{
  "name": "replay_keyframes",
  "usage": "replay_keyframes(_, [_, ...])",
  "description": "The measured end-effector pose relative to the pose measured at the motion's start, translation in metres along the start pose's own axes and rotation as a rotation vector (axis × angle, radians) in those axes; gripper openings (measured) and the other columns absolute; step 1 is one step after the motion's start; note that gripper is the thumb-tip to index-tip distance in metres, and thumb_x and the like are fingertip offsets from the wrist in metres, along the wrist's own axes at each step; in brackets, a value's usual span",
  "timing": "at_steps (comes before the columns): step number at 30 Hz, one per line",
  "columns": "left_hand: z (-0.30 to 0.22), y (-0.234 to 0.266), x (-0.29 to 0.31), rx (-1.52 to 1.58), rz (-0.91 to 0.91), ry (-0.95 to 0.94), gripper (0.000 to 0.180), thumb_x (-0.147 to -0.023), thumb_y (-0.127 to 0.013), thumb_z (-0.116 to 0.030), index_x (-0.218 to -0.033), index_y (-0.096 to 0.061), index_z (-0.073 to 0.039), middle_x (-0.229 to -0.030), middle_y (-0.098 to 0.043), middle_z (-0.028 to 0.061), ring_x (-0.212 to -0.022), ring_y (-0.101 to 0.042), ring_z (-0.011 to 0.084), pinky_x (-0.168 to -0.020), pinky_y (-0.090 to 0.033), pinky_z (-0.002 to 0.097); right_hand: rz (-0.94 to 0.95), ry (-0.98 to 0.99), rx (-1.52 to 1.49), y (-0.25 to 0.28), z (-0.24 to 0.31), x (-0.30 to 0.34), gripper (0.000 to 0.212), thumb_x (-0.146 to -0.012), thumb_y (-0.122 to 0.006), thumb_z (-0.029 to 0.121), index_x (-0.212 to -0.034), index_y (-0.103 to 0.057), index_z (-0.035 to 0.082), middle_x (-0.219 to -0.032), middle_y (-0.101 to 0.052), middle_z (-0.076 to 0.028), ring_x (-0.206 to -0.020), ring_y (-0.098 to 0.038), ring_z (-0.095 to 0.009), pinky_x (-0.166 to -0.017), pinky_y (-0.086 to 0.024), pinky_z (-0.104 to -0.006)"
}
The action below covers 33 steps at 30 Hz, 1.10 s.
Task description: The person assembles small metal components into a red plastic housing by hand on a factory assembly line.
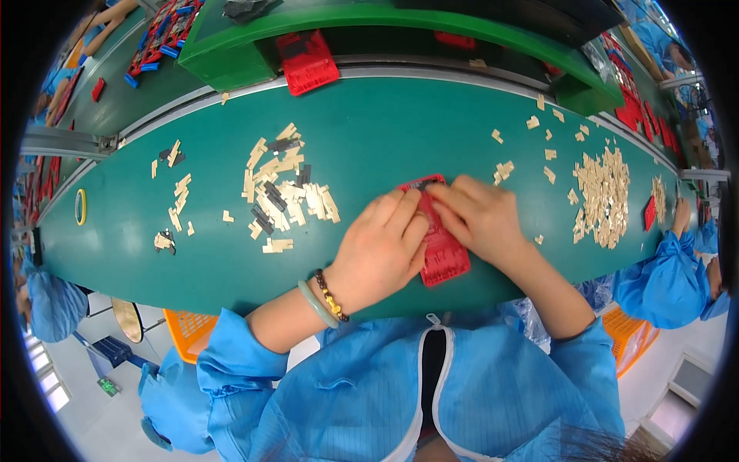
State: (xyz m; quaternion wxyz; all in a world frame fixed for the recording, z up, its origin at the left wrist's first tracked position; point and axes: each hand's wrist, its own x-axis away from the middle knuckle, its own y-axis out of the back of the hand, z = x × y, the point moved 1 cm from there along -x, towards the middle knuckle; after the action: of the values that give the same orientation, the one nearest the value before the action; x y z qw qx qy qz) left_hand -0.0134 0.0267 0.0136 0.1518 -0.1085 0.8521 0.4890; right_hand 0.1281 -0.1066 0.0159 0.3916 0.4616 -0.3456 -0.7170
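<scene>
Together, left hand [382,250] and right hand [483,219] meet on a red casing [445,254] near the tabletop's [369,127] front edge.
Left grip clasps its side; cannot tell whether right grip pinches.

casing [448,262]: red | tabletop [369,123]: green | pieces [603,199]: cream | jacket [346,400]: blue, faintly striped | bangle [314,302]: pale green

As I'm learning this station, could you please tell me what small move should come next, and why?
Probably a gentle press by the right hand at the far end of the red casing, the left hand steadying it: the right fingers sit there by a dark part, and the left hand lies along its side.
</scene>
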Motion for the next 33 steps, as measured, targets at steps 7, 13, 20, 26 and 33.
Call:
replay_keyframes(7, [-0.002,-0.002,-0.007,-0.074,-0.109,0.035,0.037,-0.074,-0.069,-0.014,-0.107,-0.06,0.002,-0.109,-0.058,0.0144,-0.098,-0.057,0.0299,-0.084,-0.05,0.0388,0.071,-0.038,-0.011,0.023,0.001,0.024,0.032,-0.075,-0.075,0.018,-0.106,-0.067,0.011,-0.092,-0.059,-0.006,-0.073,-0.063,-0.023,-0.06,-0.052,-0.0334])
replay_keyframes(13, [-0.004,-0.03,-0.02,-0.358,-0.108,0.032,0.03,-0.079,-0.064,-0.018,-0.1,-0.063,0.002,-0.091,-0.053,0.0093,-0.087,-0.053,0.0241,-0.076,-0.047,0.034,0.241,0.247,-0.089,0.02,0.031,0.054,0.039,-0.071,-0.079,0.024,-0.104,-0.066,0.01,-0.103,-0.061,-0.007,-0.078,-0.061,-0.023,-0.065,-0.052,-0.0336])
replay_keyframes(20, [-0.011,-0.027,-0.022,-0.48,0.041,0.003,0.019,-0.08,-0.06,-0.019,-0.085,-0.066,-0.002,-0.09,-0.053,0.0067,-0.089,-0.05,0.0214,-0.077,-0.043,0.0316,0.165,0.218,-0.1,0.013,0.029,0.055,0.029,-0.069,-0.08,0.014,-0.095,-0.068,0.007,-0.102,-0.063,-0.006,-0.075,-0.06,-0.021,-0.061,-0.05,-0.0313])
replay_keyframes(26, [0.011,-0.004,-0.01,-0.37,-0.037,0.085,0.035,-0.081,-0.065,-0.029,-0.103,-0.064,-0.001,-0.1,-0.055,0.0082,-0.097,-0.05,0.0226,-0.08,-0.041,0.032,0.132,0.225,-0.092,0.019,0.022,0.054,0.028,-0.065,-0.083,0.012,-0.089,-0.07,0.008,-0.093,-0.066,-0.006,-0.072,-0.064,-0.021,-0.059,-0.051,-0.0299])
replay_keyframes(33, [0.119,0.078,0.055,-0.236,-0.214,0.33,0.045,-0.069,-0.079,-0.016,-0.108,-0.058,-0.006,-0.104,-0.054,0.0085,-0.1,-0.051,0.0273,-0.086,-0.043,0.037,0.028,0.364,0.063,0.007,0.013,-0.014,0.03,-0.064,-0.084,0.007,-0.09,-0.069,0.008,-0.091,-0.067,-0.009,-0.077,-0.067,-0.024,-0.059,-0.054,-0.0305])
